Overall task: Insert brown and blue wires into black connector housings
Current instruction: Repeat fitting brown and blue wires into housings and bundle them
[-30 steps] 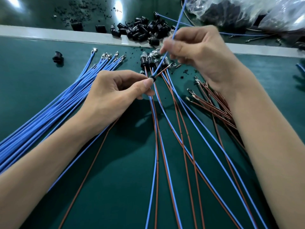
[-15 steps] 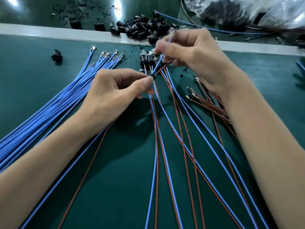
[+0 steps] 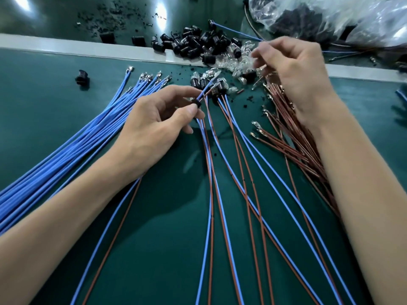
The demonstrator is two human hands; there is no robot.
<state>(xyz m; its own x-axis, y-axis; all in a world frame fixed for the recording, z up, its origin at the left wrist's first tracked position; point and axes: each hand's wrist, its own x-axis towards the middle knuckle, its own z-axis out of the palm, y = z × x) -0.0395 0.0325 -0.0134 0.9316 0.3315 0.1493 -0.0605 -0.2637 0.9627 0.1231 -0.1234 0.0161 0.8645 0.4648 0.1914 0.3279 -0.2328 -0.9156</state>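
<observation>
Green mat (image 3: 165,249); left hand (image 3: 158,126) pinches black housing (image 3: 197,104); right hand (image 3: 295,73) blurred, grasp unclear.

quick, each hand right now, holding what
Left hand: pinching a black connector housing between thumb and fingers.
Right hand: fingers curled above the clear bulbs, blurred; cannot tell if it holds anything.

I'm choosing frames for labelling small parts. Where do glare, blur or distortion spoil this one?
Head view: two glare spots on the dark shelf at top; sheen on the plastic bag; the right hand and clear bulbs beside it are blurred; the left hand and its black housing are sharp; soft shadows on the green mat; wide-angle bending toward the edges.
</observation>
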